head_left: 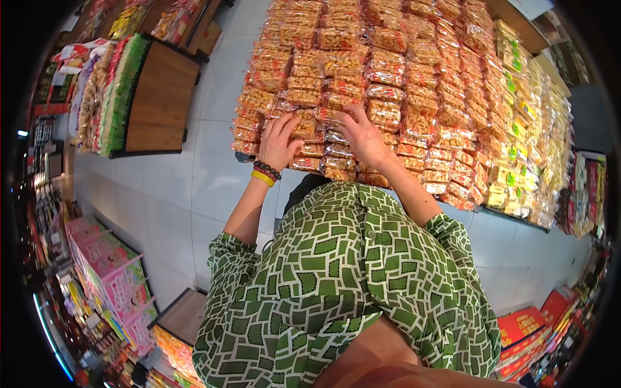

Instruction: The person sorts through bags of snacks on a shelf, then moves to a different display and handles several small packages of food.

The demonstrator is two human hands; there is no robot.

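Nearest the camera is the person's green patterned shirt [336,284], filling the lower middle of the view, with both bare forearms reaching up and away from it toward a display of snack packs [414,84].

The left hand [279,142] lies palm down on the near left part of the display, fingers spread and pressing flat on a pack [303,126] of orange-brown snacks in clear wrap. Whether the fingers curl under its edge cannot be told. On that wrist sit a dark bead bracelet [267,170] and, just behind it, a yellow band [262,178].

The right hand [362,136] rests just beside it, also palm down, fingers bent over the top of a neighbouring pack [336,116] in the same row; it looks like a loose hold from above, not a closed fist. The two hands are near each other but apart, both on the near rows, close to the front edge of the display.

Beyond the hands, the packs run in tight overlapping rows away from the person, orange-red ones in the middle and yellow ones [517,110] along the right side.

The floor [194,187] is pale grey tile. To the left stands a wooden stand [158,97] with green and mixed packets [110,90] stacked on its far side. At lower left is a pink rack [113,271] of goods, and at lower right are red boxes [524,330].
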